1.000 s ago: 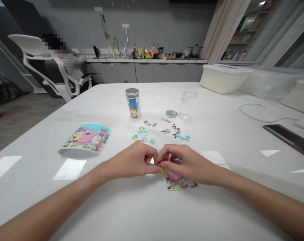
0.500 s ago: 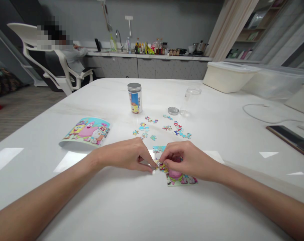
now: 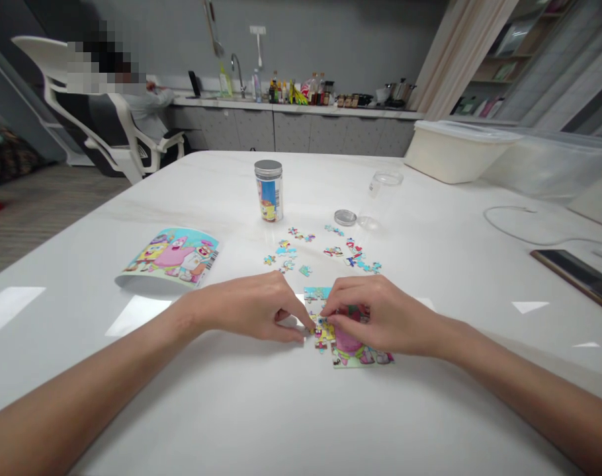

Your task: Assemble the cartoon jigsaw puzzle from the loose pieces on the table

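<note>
A partly joined jigsaw puzzle with a pink cartoon figure lies flat on the white table, partly covered by my right hand. That hand pinches a small puzzle piece between thumb and index finger at the puzzle's left part; the fingertips hide much of it. My left hand touches the left edge of the yellow pieces with its index fingertip. Its thumb is stretched apart from that finger, and nothing is held in it. Loose puzzle pieces are scattered just beyond both hands.
A curved picture sheet lies at left. Behind the pieces stand a lidded jar, a loose metal lid and a clear jar. A phone, cable and plastic boxes are at right. A person sits in a chair beyond.
My right fingertips have shifted slightly right and up, so more of the yellow pieces at the puzzle's left shows. My left index finger stays at their edge.
</note>
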Available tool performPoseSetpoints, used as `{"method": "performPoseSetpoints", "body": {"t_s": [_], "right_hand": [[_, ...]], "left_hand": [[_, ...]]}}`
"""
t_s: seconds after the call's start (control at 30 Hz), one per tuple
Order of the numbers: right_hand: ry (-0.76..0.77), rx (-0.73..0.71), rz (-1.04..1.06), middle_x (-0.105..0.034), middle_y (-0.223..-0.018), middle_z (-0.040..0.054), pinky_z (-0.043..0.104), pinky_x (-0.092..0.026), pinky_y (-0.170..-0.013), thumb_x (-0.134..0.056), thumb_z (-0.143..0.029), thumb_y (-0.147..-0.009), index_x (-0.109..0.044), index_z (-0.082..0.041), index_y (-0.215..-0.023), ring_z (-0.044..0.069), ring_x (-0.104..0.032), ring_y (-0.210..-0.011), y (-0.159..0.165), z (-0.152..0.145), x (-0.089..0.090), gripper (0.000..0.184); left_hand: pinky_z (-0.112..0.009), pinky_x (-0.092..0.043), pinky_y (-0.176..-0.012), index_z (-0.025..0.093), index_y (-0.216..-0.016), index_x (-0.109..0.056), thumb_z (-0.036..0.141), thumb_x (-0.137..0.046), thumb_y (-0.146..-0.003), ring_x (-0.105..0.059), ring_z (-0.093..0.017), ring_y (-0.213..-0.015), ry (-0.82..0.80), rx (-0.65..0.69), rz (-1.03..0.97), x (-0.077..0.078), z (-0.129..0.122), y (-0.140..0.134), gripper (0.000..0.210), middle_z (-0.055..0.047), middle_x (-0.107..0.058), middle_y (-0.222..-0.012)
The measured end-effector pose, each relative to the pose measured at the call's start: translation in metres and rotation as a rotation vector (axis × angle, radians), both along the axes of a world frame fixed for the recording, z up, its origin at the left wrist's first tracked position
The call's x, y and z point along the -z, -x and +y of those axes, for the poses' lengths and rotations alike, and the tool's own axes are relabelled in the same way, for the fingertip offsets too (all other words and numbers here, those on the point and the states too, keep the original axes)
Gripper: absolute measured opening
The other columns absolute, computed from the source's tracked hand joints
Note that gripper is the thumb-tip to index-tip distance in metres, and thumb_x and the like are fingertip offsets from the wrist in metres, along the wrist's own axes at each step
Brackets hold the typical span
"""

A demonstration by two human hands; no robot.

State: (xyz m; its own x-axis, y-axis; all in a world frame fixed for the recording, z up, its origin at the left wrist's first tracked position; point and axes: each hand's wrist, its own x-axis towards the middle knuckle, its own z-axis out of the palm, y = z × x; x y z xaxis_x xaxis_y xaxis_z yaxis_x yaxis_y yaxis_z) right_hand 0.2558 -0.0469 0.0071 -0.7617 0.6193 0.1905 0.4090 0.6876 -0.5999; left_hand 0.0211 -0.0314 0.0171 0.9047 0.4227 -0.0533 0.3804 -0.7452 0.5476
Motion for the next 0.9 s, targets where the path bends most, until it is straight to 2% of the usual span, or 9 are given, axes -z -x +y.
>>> {"method": "performPoseSetpoints", "body": {"t_s": [0.1,0.2,0.3,0.5,0.77,0.9], "right_hand": [[-0.158,-0.227,-0.019,-0.066,-0.078,0.0063,0.027,-0.043,-0.064,-0.052,-0.012,-0.084,-0.072,-0.015,-0.084,0.014,-0.055,-0.069,-0.009,0.004,-0.004,0.021],[-0.201,-0.308,-0.007,-0.064,-0.072,0.0051,0.029,-0.04,-0.062,-0.05,-0.012,-0.082,-0.071,-0.015,-0.08,0.014,-0.052,-0.066,-0.012,0.005,-0.007,0.021],[-0.193,-0.34,-0.043,-0.061,-0.067,0.0033,0.028,-0.037,-0.06,-0.05,-0.011,-0.08,-0.069,-0.016,-0.077,0.014,-0.048,-0.064,-0.011,0.003,-0.006,0.019],[-0.157,-0.375,-0.14,-0.061,-0.069,0.003,0.028,-0.036,-0.062,-0.05,-0.01,-0.078,-0.064,-0.016,-0.073,0.015,-0.048,-0.067,-0.01,0.002,-0.003,0.017],[-0.13,-0.378,-0.168,-0.06,-0.067,0.0033,0.028,-0.035,-0.061,-0.048,-0.011,-0.078,-0.065,-0.016,-0.074,0.016,-0.048,-0.067,-0.011,0.002,-0.004,0.018],[-0.13,-0.372,-0.169,-0.061,-0.068,0.0037,0.028,-0.035,-0.06,-0.048,-0.011,-0.079,-0.066,-0.016,-0.074,0.016,-0.049,-0.067,-0.01,0.002,-0.004,0.019]], "left_hand": [[-0.017,-0.035,-0.05,0.025,-0.108,-0.072,0.02,-0.065,-0.084,-0.042,-0.007,-0.046,-0.022,0.045,-0.011,-0.002,-0.003,-0.002,0.026,0.003,-0.061,-0.058],[-0.017,-0.036,-0.051,0.024,-0.11,-0.071,0.02,-0.064,-0.086,-0.048,-0.008,-0.049,-0.041,0.091,-0.013,-0.002,-0.006,-0.004,0.026,0.002,-0.065,-0.062],[-0.018,-0.035,-0.049,0.023,-0.107,-0.072,0.019,-0.063,-0.085,-0.048,-0.009,-0.049,-0.074,0.113,0.011,-0.002,-0.009,-0.007,0.023,0.003,-0.063,-0.06],[-0.02,-0.033,-0.048,0.023,-0.105,-0.07,0.018,-0.061,-0.086,-0.048,-0.01,-0.047,-0.12,0.124,0.017,-0.002,-0.01,-0.008,0.022,0.004,-0.06,-0.056],[-0.021,-0.033,-0.048,0.023,-0.097,-0.071,0.017,-0.057,-0.088,-0.047,-0.01,-0.047,-0.114,0.144,-0.006,-0.001,-0.011,-0.009,0.017,0.004,-0.06,-0.056],[-0.021,-0.033,-0.049,0.023,-0.1,-0.071,0.015,-0.057,-0.088,-0.047,-0.009,-0.048,-0.115,0.138,-0.013,-0.001,-0.011,-0.01,0.02,0.004,-0.059,-0.056]]}}
